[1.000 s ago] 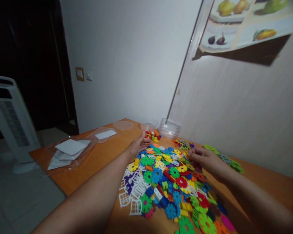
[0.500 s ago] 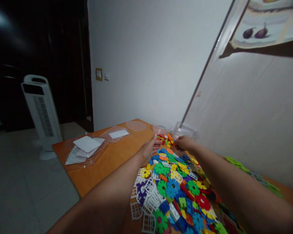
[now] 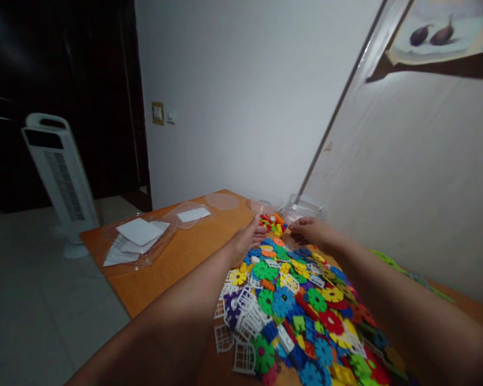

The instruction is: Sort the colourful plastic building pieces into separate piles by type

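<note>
From the head camera, a left hand (image 3: 247,239) stands open on the table (image 3: 193,246), nothing visible in it, apparently walling in small bricks (image 3: 274,223) at the far end of a colourful heap of plastic pieces (image 3: 290,300). The right hand (image 3: 314,230) curls loosely beside the bricks; whether its grip holds one cannot be told. No writing is legible.

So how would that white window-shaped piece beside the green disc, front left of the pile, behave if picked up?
The white window-shaped piece would probably feel light, being mostly gaps. Its bars look thin, so rough bending might snap it. Being flat, it seems unlikely to roll.
</note>
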`<state>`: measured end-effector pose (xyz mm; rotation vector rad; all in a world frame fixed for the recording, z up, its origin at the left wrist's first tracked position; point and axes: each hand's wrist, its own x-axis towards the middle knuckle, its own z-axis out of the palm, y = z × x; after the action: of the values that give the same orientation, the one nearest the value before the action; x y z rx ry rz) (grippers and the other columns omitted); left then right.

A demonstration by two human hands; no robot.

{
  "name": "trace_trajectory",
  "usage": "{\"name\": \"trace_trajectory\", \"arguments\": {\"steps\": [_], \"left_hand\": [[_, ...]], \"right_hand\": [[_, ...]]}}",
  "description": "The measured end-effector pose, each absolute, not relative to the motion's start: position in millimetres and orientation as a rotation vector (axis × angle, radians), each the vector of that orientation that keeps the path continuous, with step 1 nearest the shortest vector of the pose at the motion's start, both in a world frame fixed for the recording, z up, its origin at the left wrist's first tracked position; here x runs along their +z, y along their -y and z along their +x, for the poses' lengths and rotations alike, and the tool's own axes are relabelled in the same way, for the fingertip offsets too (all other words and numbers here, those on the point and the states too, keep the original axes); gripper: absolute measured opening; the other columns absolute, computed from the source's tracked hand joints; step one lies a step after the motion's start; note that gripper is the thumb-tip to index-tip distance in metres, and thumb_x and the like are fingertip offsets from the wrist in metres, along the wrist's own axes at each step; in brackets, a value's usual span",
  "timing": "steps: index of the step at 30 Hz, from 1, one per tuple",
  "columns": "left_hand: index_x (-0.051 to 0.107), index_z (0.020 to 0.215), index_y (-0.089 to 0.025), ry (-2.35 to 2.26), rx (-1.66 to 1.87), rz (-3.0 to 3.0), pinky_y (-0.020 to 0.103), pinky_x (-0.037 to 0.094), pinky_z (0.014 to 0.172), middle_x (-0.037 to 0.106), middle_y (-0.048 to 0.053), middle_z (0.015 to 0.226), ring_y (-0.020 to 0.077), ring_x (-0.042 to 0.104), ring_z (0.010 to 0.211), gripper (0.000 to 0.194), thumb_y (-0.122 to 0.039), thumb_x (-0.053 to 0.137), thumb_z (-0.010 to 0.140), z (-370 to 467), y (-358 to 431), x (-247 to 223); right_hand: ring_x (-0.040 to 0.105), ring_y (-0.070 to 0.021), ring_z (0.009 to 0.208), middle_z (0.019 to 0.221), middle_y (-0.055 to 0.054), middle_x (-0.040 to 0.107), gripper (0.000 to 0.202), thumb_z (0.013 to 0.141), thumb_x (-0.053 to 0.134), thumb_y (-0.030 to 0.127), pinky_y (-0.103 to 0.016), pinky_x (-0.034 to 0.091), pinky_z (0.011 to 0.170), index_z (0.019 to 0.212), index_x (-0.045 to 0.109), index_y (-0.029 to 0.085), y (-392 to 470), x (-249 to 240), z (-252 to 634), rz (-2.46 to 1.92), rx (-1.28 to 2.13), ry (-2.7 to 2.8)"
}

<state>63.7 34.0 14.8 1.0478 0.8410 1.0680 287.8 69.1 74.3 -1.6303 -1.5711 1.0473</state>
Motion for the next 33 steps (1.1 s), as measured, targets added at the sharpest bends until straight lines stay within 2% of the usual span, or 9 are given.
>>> {"name": "trace_trajectory", "arguments": {"steps": [5,10,13,18,24,28,33], "left_hand": [[0.070,0.111,-0.013,-0.845,1.063,1.065,0.038,0.042,0.110,0.065,0.020,0.135,0.0317,0.058,0.129,0.084,-0.087,0.046,0.080,63,-35,16],[0.071,0.104,-0.015,-0.854,1.044,1.083,0.037,0.043,0.108,0.068,0.020,0.127,0.0322,0.059,0.127,0.081,-0.088,0.048,0.077,63,-38,14],[0.071,0.104,-0.015,-0.858,1.042,1.096,0.038,0.044,0.107,0.070,0.019,0.124,0.0331,0.060,0.126,0.083,-0.089,0.050,0.075,63,-40,12],[0.072,0.105,-0.014,-0.856,1.045,1.091,0.036,0.045,0.104,0.069,0.019,0.124,0.0320,0.060,0.125,0.083,-0.089,0.052,0.075,63,-42,11],[0.072,0.102,-0.014,-0.856,1.052,1.082,0.033,0.049,0.100,0.070,0.018,0.121,0.0301,0.062,0.121,0.077,-0.085,0.055,0.078,64,-43,10],[0.072,0.100,-0.016,-0.850,1.055,1.081,0.032,0.053,0.093,0.072,0.017,0.114,0.0292,0.064,0.118,0.073,-0.084,0.054,0.079,63,-45,9],[0.073,0.099,-0.016,-0.863,1.044,1.099,0.031,0.054,0.091,0.073,0.015,0.110,0.0277,0.065,0.116,0.074,-0.085,0.054,0.078,63,-50,8]], "right_hand": [[0.050,-0.0092,0.054,0.061,0.002,0.060,0.029,0.073,0.078,0.042,-0.020,0.036,0.048,0.076,0.063,0.017,-24,78,326,-1.645,0.993,1.741],[0.041,-0.0085,0.056,0.059,0.005,0.051,0.041,0.071,0.076,0.057,-0.021,0.032,0.051,0.073,0.062,0.018,16,77,354,-1.687,0.912,1.921],[0.037,-0.0082,0.054,0.057,0.006,0.047,0.046,0.070,0.077,0.060,-0.021,0.028,0.049,0.069,0.059,0.019,32,72,361,-1.696,0.907,1.994],[0.042,-0.0092,0.055,0.061,0.004,0.053,0.040,0.072,0.077,0.054,-0.021,0.031,0.049,0.071,0.060,0.018,41,60,366,-1.704,0.864,2.028],[0.043,-0.0102,0.054,0.058,0.003,0.053,0.032,0.075,0.070,0.048,-0.022,0.032,0.048,0.068,0.060,0.019,46,60,372,-1.744,0.752,1.904],[0.045,-0.0113,0.054,0.056,0.004,0.050,0.034,0.074,0.069,0.051,-0.023,0.036,0.049,0.065,0.055,0.021,63,66,383,-1.733,0.623,1.787],[0.051,-0.0123,0.055,0.062,0.000,0.058,0.037,0.074,0.067,0.056,-0.025,0.042,0.052,0.068,0.059,0.021,102,69,423,-1.741,0.524,1.501]]}}
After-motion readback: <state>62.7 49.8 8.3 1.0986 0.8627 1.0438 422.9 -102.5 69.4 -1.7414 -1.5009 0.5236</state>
